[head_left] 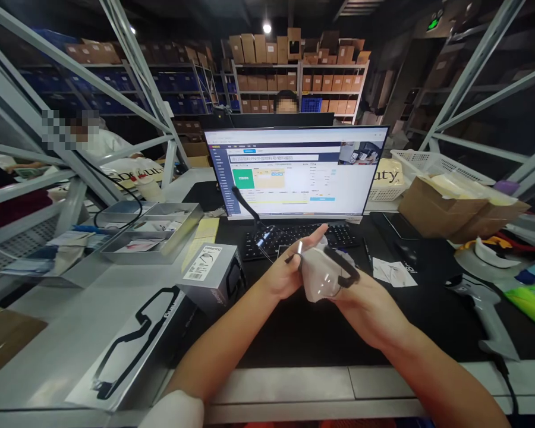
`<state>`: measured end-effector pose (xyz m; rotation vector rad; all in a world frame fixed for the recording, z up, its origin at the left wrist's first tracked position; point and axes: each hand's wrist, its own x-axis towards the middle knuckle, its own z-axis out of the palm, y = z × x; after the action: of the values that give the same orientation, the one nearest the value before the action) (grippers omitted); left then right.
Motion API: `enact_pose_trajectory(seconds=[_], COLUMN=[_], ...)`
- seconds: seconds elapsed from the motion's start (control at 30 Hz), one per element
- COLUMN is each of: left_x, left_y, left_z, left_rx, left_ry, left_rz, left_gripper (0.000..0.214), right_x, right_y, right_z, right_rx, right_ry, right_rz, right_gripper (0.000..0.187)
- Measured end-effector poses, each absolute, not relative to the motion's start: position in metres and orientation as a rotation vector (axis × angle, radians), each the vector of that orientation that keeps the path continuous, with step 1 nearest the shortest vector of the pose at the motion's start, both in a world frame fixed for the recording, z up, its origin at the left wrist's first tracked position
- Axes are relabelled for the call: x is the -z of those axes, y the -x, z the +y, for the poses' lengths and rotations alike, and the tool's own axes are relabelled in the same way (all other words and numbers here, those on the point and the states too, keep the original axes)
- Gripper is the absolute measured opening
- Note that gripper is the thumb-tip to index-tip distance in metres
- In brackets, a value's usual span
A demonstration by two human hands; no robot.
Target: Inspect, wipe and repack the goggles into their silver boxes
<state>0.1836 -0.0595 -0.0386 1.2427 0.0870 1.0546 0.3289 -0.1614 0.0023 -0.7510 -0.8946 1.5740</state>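
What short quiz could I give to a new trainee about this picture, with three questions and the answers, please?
1. What do the left hand and the right hand hold?
A) a paper card
B) a translucent item with black parts
C) a computer mouse
2. True or false: the barcode scanner lies to the right of the keyboard.
3. Which thing with a white label stands just left of the keyboard?

Key: 1. B. 2. True. 3. The grey box.

The background is left dim beneath a bright ceiling lamp (267,28); glints are caught on the whitish wrapping (317,278); outer edges are stretched.
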Motion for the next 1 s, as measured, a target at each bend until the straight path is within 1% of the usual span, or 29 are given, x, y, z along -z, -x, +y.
enact_pose_trajectory(seconds=[0.07,0.17,0.27,0.33,0.37,0.43,0.5,0.57,0.63,0.73,0.77,0.9,1.0], left_x=[0.040,0.045,0.049,0.049,0.049,0.047,0.046,0.044,0.041,0.040,0.040,0.043,0.046], left_y=[-0.182,-0.182,-0.185,-0.187,-0.188,-0.188,-0.189,-0.189,-0.190,-0.192,-0.192,-0.197,-0.198], left_z=[-0.052,-0.036,-0.022,-0.016,-0.015,-0.015,-0.018,-0.022,-0.025,-0.027,-0.027,-0.025,-0.025], left_rx=[-1.126,-1.380,-1.613,-1.685,-1.706,-1.755,-1.809,-1.859,-1.880,-1.879,-1.879,-1.925,-1.853], left_ry=[-1.176,-1.031,-0.923,-0.928,-0.958,-1.050,-1.142,-1.201,-1.232,-1.243,-1.244,-1.238,-1.251], left_rz=[0.115,0.285,0.491,0.582,0.613,0.662,0.683,0.673,0.653,0.635,0.631,0.624,0.620], left_gripper=[0.039,0.041,0.044,0.046,0.047,0.049,0.050,0.049,0.041,0.031,0.031,0.039,0.035], right_x=[-0.008,-0.013,-0.012,-0.008,-0.004,0.008,0.025,0.047,0.067,0.083,0.083,0.064,0.050], right_y=[-0.338,-0.361,-0.399,-0.427,-0.441,-0.463,-0.481,-0.498,-0.516,-0.554,-0.570,-0.644,-0.695], right_z=[-0.154,-0.130,-0.101,-0.084,-0.077,-0.066,-0.063,-0.067,-0.080,-0.111,-0.123,-0.164,-0.178], right_rx=[-1.541,-1.380,-1.202,-1.083,-1.031,-0.940,-0.890,-0.854,-0.767,-0.522,-0.437,-0.145,0.021], right_ry=[0.748,0.722,0.687,0.717,0.785,1.054,1.365,1.564,1.732,1.957,2.013,2.205,2.321], right_rz=[-0.858,-0.765,-0.688,-0.676,-0.686,-0.747,-0.813,-0.832,-0.841,-0.859,-0.864,-0.813,-0.733], right_gripper=[0.040,0.038,0.030,0.024,0.021,0.016,0.017,0.016,0.019,0.036,0.038,0.034,0.040])
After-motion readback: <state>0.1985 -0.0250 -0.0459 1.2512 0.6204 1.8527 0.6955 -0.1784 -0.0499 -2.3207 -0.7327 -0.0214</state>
